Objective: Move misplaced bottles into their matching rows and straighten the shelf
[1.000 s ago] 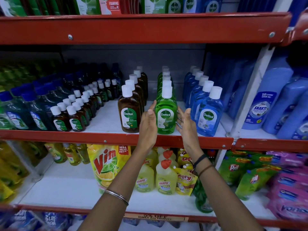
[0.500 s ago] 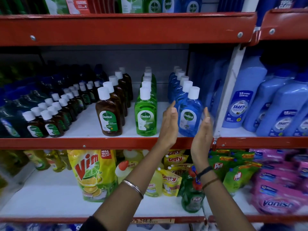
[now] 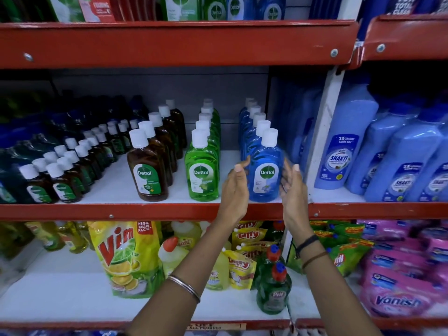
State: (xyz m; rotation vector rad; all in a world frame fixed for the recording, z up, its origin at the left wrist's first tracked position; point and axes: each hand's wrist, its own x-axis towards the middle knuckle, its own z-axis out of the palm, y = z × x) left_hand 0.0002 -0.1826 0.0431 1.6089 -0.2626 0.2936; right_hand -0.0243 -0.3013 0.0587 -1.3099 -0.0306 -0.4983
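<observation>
On the middle shelf (image 3: 150, 210) stand three straight rows of Dettol bottles with white caps: brown (image 3: 147, 173), green (image 3: 202, 173) and blue (image 3: 265, 173). My left hand (image 3: 236, 190) is held flat just left of the front blue bottle, fingers up. My right hand (image 3: 292, 187) is held flat just right of it. Both palms face the bottle; whether they touch it is unclear. Neither hand grips anything.
Small brown Dettol bottles (image 3: 60, 180) and dark bottles fill the shelf's left. A white upright (image 3: 322, 132) stands right of the blue row, with large Shakti bottles (image 3: 341, 151) beyond. Below lie a Vim pouch (image 3: 123, 258), Harpic, Giffy, Pril and Vanish packs.
Both hands have moved right from either side of the green front bottle to either side of the blue front bottle. The view has shifted right too.
</observation>
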